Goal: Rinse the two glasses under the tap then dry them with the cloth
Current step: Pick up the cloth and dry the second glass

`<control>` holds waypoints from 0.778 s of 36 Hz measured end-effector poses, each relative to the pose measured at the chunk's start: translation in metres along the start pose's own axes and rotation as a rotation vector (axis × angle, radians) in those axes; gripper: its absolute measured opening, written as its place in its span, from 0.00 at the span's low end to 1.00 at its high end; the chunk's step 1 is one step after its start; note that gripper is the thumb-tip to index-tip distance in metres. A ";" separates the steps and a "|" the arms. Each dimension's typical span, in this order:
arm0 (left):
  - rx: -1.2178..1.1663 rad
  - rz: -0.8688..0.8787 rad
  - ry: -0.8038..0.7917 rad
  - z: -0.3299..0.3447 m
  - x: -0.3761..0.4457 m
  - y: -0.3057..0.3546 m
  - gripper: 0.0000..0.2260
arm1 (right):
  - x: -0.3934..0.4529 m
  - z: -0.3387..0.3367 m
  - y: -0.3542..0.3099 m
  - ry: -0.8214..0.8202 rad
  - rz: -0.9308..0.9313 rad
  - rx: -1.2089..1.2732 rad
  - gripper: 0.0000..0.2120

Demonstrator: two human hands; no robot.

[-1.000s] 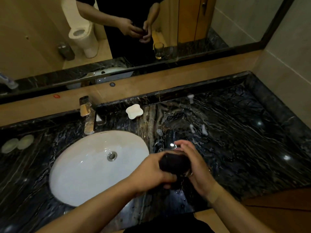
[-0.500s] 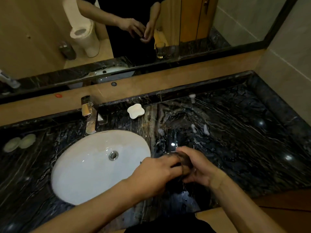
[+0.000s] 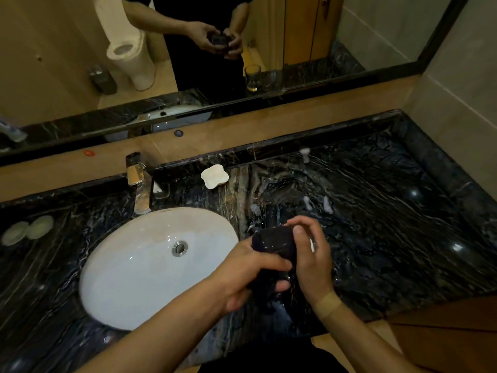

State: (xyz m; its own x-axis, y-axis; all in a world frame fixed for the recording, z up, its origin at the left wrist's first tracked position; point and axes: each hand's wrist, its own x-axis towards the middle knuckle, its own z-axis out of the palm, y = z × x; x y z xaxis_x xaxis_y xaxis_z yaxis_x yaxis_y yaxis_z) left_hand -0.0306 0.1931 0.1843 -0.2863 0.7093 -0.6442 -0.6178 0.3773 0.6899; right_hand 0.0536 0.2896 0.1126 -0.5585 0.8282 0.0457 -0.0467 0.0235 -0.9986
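Dark veined marble makes up the table [image 3: 376,211], with a white sink [image 3: 139,265] sunk into it at left, a tap [image 3: 138,184] behind the sink and a mirror [image 3: 67,49] above. Both hands are together over the marble just right of the sink, clamped on one bundle: a dark cloth [image 3: 274,243] wrapped round a glass, which is almost wholly hidden. Only a thin bright edge of glass shows beside the right palm. The left hand [image 3: 242,275] grips the cloth from the sink side with its fingers curled under; the right hand [image 3: 312,259] closes round the far side, thumb on top.

The second glass [image 3: 271,214] seems to stand upright on the table just behind the hands, though it is hard to make out against the marble; the mirror shows it plainly.

Risks, as I judge them: the bundle is held over hard stone, so a slip through damp cloth would likely break the glass. A backward sweep of either hand could knock the standing glass over. Twisting too hard inside a thin rim might crack it.

The held glass seems to lie tilted, its long axis roughly across, from the left hand towards the right; which end is the mouth I cannot tell.
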 end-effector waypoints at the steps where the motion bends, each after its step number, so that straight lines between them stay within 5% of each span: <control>1: 0.064 0.051 0.007 0.001 0.000 -0.004 0.23 | 0.002 0.001 -0.002 0.023 0.055 0.004 0.11; 4: 0.472 0.307 0.072 -0.002 0.003 -0.012 0.26 | 0.009 0.001 -0.010 0.014 0.344 0.072 0.09; 8: 1.313 0.678 -0.003 -0.020 0.009 -0.020 0.29 | 0.017 -0.010 -0.033 -0.246 0.822 0.176 0.12; 10: 1.704 0.778 -0.080 -0.027 0.008 -0.016 0.28 | 0.019 -0.015 -0.035 -0.362 0.933 0.099 0.13; 13: 1.972 0.918 -0.208 -0.036 0.007 -0.008 0.24 | 0.021 -0.019 -0.030 -0.454 0.979 0.056 0.14; 16: 1.751 0.872 -0.150 -0.041 0.010 -0.011 0.25 | 0.019 -0.020 -0.027 -0.468 0.910 0.213 0.16; 19: 0.991 0.525 -0.060 -0.030 0.006 -0.010 0.23 | 0.011 -0.015 -0.018 -0.320 0.569 0.329 0.15; 22: 0.196 0.114 -0.041 -0.018 0.000 0.003 0.20 | -0.002 -0.010 -0.005 -0.188 0.103 0.100 0.13; 25: -0.006 -0.018 -0.041 -0.013 -0.003 0.007 0.18 | -0.008 -0.005 -0.002 -0.115 -0.100 0.011 0.14; 28: 0.039 0.036 -0.048 -0.007 -0.007 0.002 0.21 | -0.005 0.000 -0.008 -0.031 -0.088 0.003 0.12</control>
State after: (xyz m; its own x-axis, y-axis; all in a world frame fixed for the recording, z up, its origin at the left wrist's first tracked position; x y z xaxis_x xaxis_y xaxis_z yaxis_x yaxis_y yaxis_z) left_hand -0.0350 0.1848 0.1883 -0.2716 0.7504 -0.6026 -0.5786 0.3731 0.7253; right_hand 0.0571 0.2856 0.1199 -0.5779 0.8050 0.1343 -0.0996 0.0938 -0.9906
